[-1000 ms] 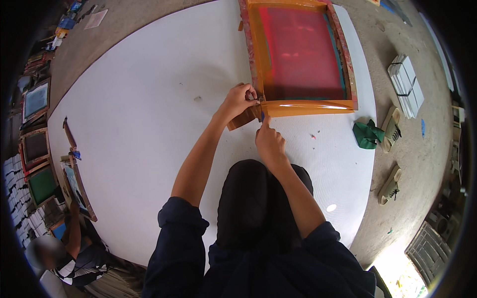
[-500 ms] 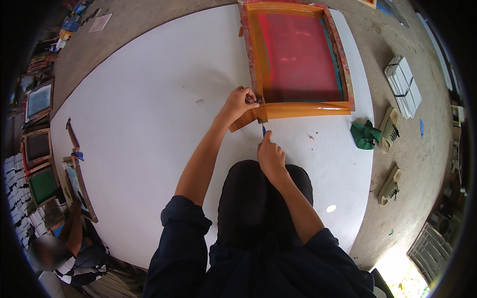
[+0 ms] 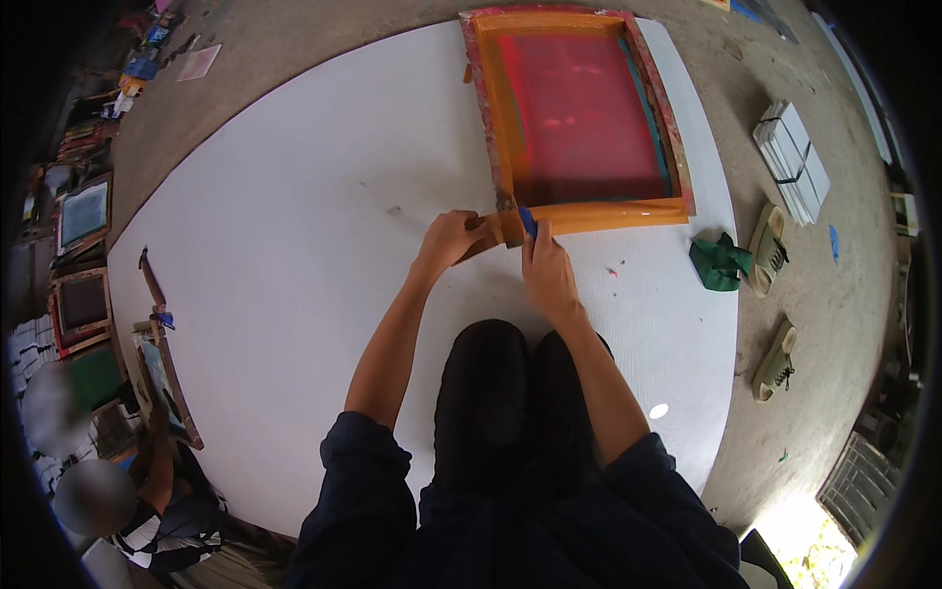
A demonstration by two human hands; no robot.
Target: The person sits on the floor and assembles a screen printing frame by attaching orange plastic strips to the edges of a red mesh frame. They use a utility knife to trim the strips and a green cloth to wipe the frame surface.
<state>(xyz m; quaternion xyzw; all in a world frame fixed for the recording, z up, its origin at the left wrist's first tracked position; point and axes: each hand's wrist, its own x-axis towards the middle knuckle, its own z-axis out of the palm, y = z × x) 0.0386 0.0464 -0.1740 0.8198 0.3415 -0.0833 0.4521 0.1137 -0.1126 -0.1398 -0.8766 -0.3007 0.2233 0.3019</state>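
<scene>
A screen-printing frame (image 3: 682, 162) with red mesh (image 3: 589, 118) lies at the far right of the white board, its inner borders covered in brown tape. More brown packing tape (image 3: 608, 213) runs along its near side, and a loose end (image 3: 486, 247) sticks out past the near left corner. My left hand (image 3: 453, 239) is closed, pinching this tape end just left of the corner. In my right hand (image 3: 548, 270) is a blue cutter knife (image 3: 528, 222), held against the tape at the corner. The knife's blade is too small to make out.
A green cloth (image 3: 721, 262) lies at the board's right edge, beside a pair of shoes (image 3: 770, 250). Bundled white sheets (image 3: 793, 162) lie on the floor. At the lower left, another person (image 3: 162, 520) sits near a framed screen (image 3: 162, 378) and a wooden-handled tool (image 3: 152, 275).
My right hand has moved up and right, bringing the knife to the frame's corner. My left hand has shifted down and left, pulling at the tape end.
</scene>
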